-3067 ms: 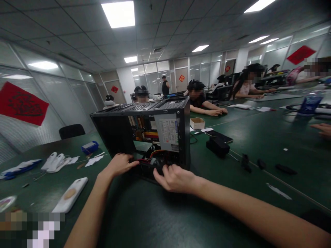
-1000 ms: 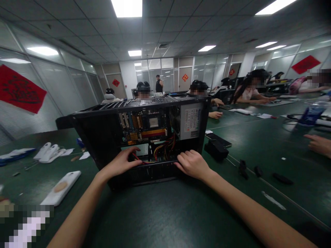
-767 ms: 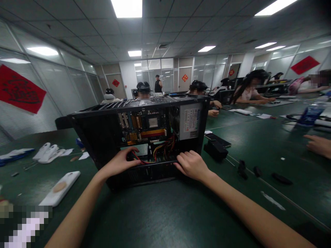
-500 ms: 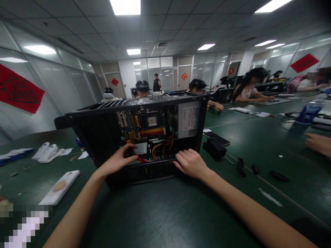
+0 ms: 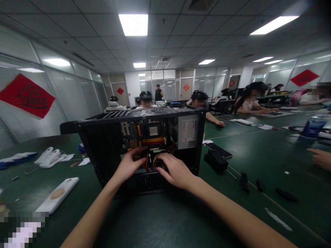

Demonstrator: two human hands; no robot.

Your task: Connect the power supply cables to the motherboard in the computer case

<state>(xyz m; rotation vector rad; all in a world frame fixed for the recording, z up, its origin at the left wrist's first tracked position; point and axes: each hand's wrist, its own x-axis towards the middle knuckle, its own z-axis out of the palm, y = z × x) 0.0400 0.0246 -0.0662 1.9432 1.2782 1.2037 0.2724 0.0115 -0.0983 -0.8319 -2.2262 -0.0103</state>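
An open black computer case stands on the green table, its open side toward me. Inside show the motherboard and a grey power supply. Both my hands reach into the lower part of the case among red, yellow and black cables. My left hand has its fingers curled at the cables below the motherboard. My right hand lies beside it, fingers bent round the cable bundle. What each hand grips is partly hidden.
A white oblong cover lies left of the case, with white parts farther back. A black box and small black pieces lie to the right. Another person's hand rests at the right edge. Several people sit at tables behind.
The case was turned so that its open side faces me. Both hands left the lower frame edge and came together deeper inside at the cables. The camera tipped slightly down.
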